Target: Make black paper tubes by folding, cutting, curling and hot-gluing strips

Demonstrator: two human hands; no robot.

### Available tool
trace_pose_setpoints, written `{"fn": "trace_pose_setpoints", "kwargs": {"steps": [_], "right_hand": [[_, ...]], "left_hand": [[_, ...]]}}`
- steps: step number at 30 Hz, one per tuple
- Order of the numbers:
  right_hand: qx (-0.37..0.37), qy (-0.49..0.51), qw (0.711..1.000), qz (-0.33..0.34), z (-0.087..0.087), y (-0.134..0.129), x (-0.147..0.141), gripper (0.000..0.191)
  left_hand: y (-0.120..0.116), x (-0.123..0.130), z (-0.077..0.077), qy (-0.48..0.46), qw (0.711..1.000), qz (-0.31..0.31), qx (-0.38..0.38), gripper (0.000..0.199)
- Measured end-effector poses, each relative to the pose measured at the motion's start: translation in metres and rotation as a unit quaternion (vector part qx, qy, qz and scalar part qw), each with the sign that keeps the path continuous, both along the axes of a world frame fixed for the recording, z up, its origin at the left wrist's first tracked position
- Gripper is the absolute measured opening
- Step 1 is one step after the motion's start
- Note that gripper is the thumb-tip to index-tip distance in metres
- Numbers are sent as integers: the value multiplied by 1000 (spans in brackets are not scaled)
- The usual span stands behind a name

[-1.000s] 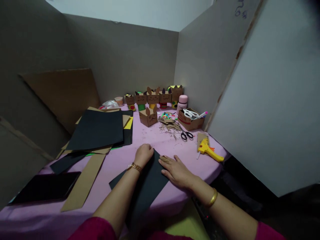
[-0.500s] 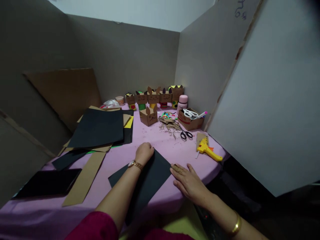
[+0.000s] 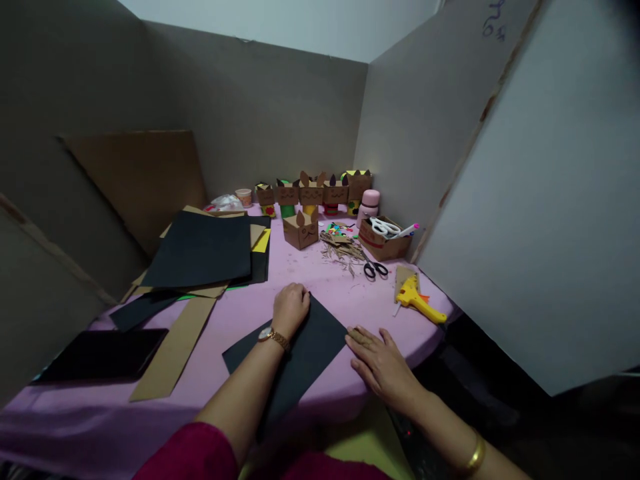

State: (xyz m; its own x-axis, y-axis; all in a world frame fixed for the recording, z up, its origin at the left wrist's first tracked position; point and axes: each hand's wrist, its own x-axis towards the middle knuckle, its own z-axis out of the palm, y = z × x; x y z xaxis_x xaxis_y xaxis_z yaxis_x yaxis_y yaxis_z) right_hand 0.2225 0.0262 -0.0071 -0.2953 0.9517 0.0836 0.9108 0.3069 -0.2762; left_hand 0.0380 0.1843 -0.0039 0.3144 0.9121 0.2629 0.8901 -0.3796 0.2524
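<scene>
The left hand (image 3: 291, 308) is curled into a loose fist and presses down on the far corner of a black paper sheet (image 3: 300, 353), a gold watch (image 3: 274, 337) on its wrist. It pins the sheet rather than gripping it. The right hand (image 3: 381, 363) lies flat and spread, palm down, on the pink table (image 3: 325, 280); its fingertips touch the sheet's right corner, and it holds nothing. A gold bangle (image 3: 473, 455) circles that forearm.

The sheet lies turned like a diamond at the near edge of the table, its lower part hanging over the rim toward the person's magenta sleeve (image 3: 185, 457).

To the left lie a long brown cardboard strip (image 3: 173, 350) and a stack of black sheets (image 3: 200, 250) over cardboard, with a yellow piece showing beside it. To the right, near the table edge, rests a yellow glue gun (image 3: 417, 301). Farther back are black-handled scissors (image 3: 375, 269), a heap of cardboard scraps (image 3: 343, 250), and a small cardboard box (image 3: 383, 243) holding white scissors and a marker. A cardboard cat-faced box (image 3: 301, 230) stands alone ahead of a row of similar figures (image 3: 315, 193) along the back wall, with a pink bottle (image 3: 370, 203) beside them.
</scene>
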Motion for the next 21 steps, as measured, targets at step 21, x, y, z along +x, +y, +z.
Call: {"fn": "trace_pose_setpoints", "kwargs": {"steps": [21], "right_hand": [[73, 26, 995, -62, 1, 2, -13, 41]], "left_hand": [[2, -3, -4, -33, 998, -44, 16, 23]]}}
